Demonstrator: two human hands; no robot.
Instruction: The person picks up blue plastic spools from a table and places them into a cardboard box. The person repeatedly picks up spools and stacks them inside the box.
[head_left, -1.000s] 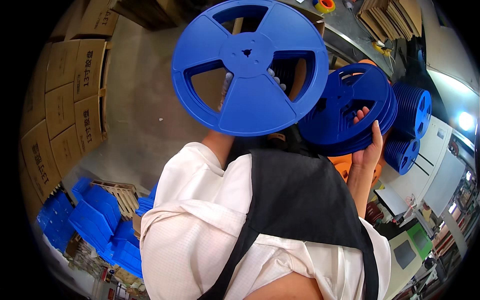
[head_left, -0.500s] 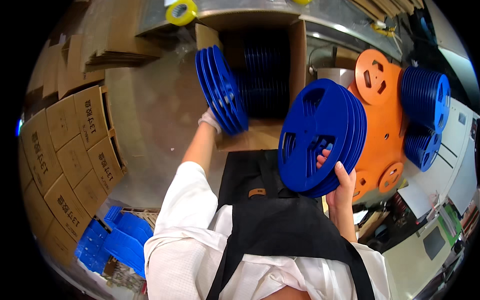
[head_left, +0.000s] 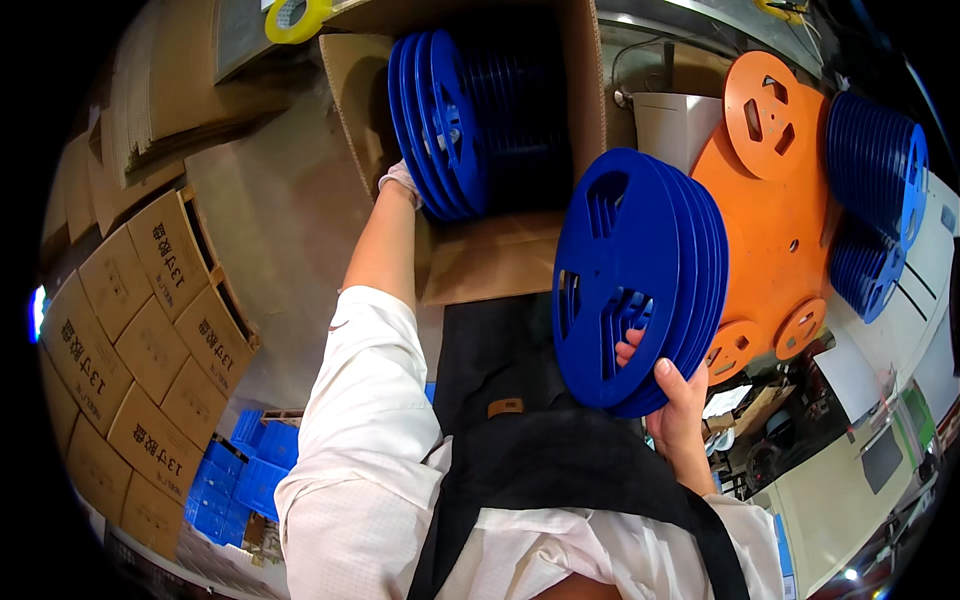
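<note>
My left hand [head_left: 402,184], in a pale glove or covering, is closed on the lower rim of a few blue plastic reels [head_left: 462,165]. They stand on edge in the left part of an open cardboard box [head_left: 495,256], beside more dark blue reels [head_left: 515,85] in its shadowed inside. At the box's front right, my right hand [head_left: 680,405] grips a thicker stack of blue reels [head_left: 625,245]. Its thumb presses the near rim while fingertips show through a cutout of the front reel. That stack is tilted and held outside the box.
An orange turntable-like plate [head_left: 760,230] with orange discs [head_left: 765,115] stands to the right. Beyond it are two stacks of blue reels [head_left: 870,150]. Stacked cartons [head_left: 150,340] and blue bins [head_left: 240,480] lie at left. A yellow tape roll [head_left: 297,18] sits behind the box.
My left hand has moved its reels forward and into the box's left side. My right hand still holds its stack in nearly the same place. The view has shifted slightly.
</note>
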